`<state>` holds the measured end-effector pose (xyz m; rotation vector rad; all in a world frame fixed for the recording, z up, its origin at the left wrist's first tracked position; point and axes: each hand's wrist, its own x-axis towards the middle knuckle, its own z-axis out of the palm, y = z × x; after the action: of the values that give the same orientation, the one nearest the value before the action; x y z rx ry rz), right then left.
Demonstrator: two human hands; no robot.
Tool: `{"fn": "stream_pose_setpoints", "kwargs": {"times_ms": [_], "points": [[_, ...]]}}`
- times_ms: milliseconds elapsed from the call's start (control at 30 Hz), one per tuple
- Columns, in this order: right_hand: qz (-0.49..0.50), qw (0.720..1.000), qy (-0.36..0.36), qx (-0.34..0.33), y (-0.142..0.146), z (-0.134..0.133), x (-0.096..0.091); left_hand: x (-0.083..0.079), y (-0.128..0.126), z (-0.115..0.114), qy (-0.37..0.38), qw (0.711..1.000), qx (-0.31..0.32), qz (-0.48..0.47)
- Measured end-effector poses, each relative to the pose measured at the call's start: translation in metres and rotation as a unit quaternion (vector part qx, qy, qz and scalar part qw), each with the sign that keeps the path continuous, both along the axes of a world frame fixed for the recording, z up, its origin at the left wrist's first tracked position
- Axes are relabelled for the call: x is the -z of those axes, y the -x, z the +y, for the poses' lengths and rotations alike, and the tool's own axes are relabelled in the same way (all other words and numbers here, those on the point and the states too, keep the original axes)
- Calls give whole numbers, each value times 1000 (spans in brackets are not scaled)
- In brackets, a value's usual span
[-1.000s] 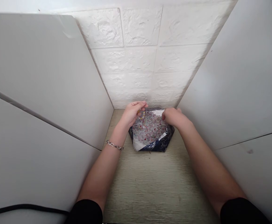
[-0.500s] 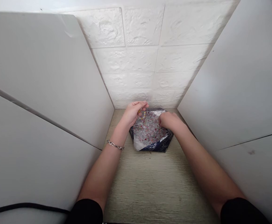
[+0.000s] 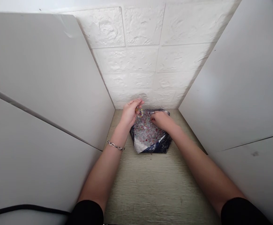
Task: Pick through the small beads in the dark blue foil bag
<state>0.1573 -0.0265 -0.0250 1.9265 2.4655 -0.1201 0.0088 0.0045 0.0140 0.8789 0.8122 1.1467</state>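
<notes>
A dark blue bag (image 3: 161,147) lies open at the back of a pale wooden tabletop (image 3: 155,187), filled with many small clear, white and red beads (image 3: 145,131). My left hand (image 3: 129,113) hovers at the bag's far left rim, fingers curled and pinched on a few small yellowish beads, possibly on a thread. My right hand (image 3: 161,120) rests over the beads in the middle of the bag, fingers closed as in a pinch; what they hold is too small to make out. A chain bracelet (image 3: 115,145) circles my left wrist.
Grey partition panels (image 3: 44,93) close in the left and right sides. A white textured brick-pattern wall (image 3: 148,56) stands right behind the bag. A black cable (image 3: 21,208) runs along the lower left.
My right hand has slid left from the bag's right rim to the middle of the beads. My left hand has lifted slightly towards the back.
</notes>
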Motion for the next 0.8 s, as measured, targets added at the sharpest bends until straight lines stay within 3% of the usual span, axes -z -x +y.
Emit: {"fn": "stream_pose_setpoints", "kwargs": {"times_ms": [633, 800], "points": [[72, 997, 13, -39, 2, 1, 7, 4, -2, 0, 2, 1000, 7, 8], [81, 996, 15, -45, 3, 1, 9, 4, -1, -1, 4, 998, 47, 30]]}}
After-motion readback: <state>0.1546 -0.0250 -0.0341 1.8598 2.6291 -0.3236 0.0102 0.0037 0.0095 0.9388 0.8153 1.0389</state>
